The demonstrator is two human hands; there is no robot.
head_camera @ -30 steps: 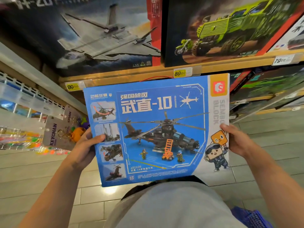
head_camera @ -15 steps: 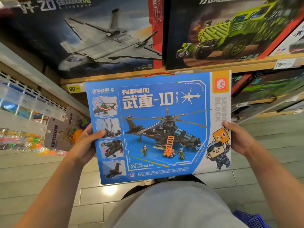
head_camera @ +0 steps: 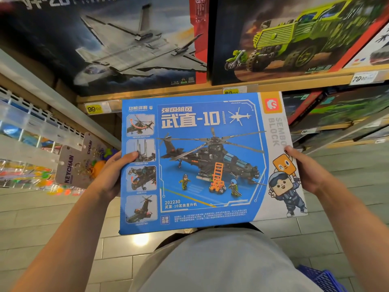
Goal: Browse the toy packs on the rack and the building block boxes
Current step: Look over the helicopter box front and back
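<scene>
Two hands hold our flat blue cardboard helicopter building-block box [head_camera: 202, 163]: left hand [head_camera: 113, 175] closed on its left edge, right hand [head_camera: 305, 169] on its right. Behind it stands the wooden shelf [head_camera: 273, 86] with the dark jet box [head_camera: 117, 43].

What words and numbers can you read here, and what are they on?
"武直-10", "202230", "SEMBO BLOCK": blue helicopter box, held by left hand and right hand.
"KEYCHAIN": hanging keychain card.
"99": yellow shelf tag.
"79": white shelf tag.
Small print along the box's bottom edge: too small to read.
</scene>
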